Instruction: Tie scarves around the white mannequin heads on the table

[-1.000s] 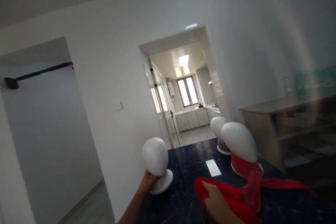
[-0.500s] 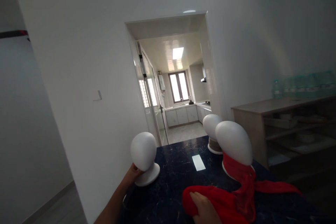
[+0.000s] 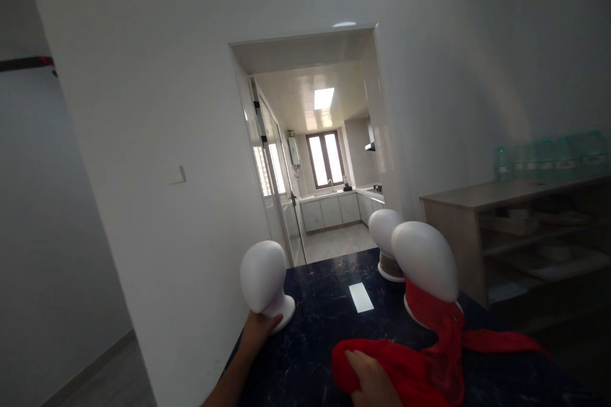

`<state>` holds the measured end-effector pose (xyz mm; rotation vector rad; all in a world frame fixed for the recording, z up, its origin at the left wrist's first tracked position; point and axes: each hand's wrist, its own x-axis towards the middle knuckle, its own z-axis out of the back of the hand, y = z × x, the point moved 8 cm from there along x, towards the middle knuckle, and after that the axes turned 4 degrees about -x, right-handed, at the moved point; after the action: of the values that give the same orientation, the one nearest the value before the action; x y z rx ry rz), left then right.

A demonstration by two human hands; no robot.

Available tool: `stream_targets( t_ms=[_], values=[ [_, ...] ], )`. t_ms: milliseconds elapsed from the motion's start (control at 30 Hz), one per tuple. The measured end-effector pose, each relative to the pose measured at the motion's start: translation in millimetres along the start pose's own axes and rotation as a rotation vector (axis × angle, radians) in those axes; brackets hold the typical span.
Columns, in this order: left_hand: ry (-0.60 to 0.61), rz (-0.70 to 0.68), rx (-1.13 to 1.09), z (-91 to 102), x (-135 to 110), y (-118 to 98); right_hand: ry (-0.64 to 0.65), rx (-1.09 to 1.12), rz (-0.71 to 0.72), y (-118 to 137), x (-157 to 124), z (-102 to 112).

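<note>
My left hand (image 3: 260,327) is closed around the neck of a white foam mannequin head (image 3: 263,273) at the left side of the dark table (image 3: 315,331). My right hand (image 3: 372,376) rests over the near end of a red scarf (image 3: 396,356), its fingers curled onto the cloth. The scarf is wrapped round the neck of a second white mannequin head (image 3: 424,261), and its other end trails to the right. Behind that stands a third head (image 3: 386,232) with a brownish band on its neck.
A bright white rectangle (image 3: 361,297) shows on the glossy tabletop. To the right stands a wooden shelf unit (image 3: 458,197) topped by several green-tinted bottles (image 3: 554,159). Ahead, a doorway with a glass door (image 3: 281,172) leads into a kitchen.
My left hand has shifted to the right around the left head's neck. That head has turned and moved slightly right. My right hand and the scarf look the same.
</note>
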<state>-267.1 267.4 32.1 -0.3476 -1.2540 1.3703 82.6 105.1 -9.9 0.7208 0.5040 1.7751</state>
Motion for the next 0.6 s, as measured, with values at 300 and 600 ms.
stream_targets(
  t_ms=[300, 600],
  values=[
    [-0.083, 0.035, 0.121, 27.9, 5.9, 4.3, -0.069, 0.056, 0.03, 10.0, -1.9, 9.1],
    [-0.106, 0.037, 0.057, 36.1, -47.2, -8.6, -0.088, 0.072, 0.015, 13.1, -6.0, 14.5]
  ],
)
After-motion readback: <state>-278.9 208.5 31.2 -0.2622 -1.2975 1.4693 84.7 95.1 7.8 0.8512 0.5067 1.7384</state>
